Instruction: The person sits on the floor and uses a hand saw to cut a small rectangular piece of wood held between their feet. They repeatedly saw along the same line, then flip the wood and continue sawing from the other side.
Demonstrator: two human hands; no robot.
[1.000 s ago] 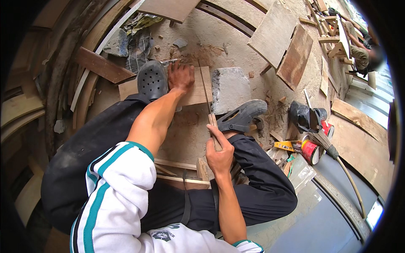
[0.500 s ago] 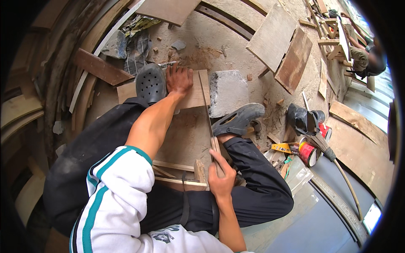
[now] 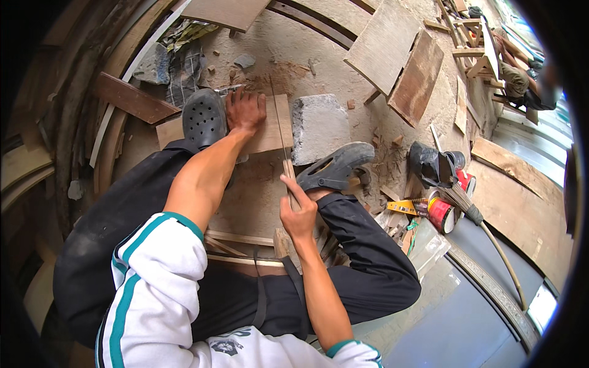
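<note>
My left hand (image 3: 246,113) bears down on a light wooden board (image 3: 272,132), its fingers bent over the board's far edge. My left foot, in a grey clog (image 3: 204,119), also stands on this board. With my right hand (image 3: 299,211) I grip the wooden handle of a handsaw (image 3: 288,167). The saw's thin blade, seen nearly edge-on, runs away from me across the board's right part. Beside the board's right end lies a pale concrete block (image 3: 320,130). My other clog (image 3: 337,165) is just nearer than that block.
Plywood panels (image 3: 386,43) lean at the far side. To the right are a red can (image 3: 440,214), a brush with a long handle (image 3: 469,211) and a yellow-handled tool (image 3: 402,207). Timber pieces (image 3: 138,98) crowd the left. Another person (image 3: 521,76) sits at the far right.
My right hand has pushed the saw forward, so more blade reaches past the board's far edge. My left hand stays on the board. The whole view has shifted slightly.
</note>
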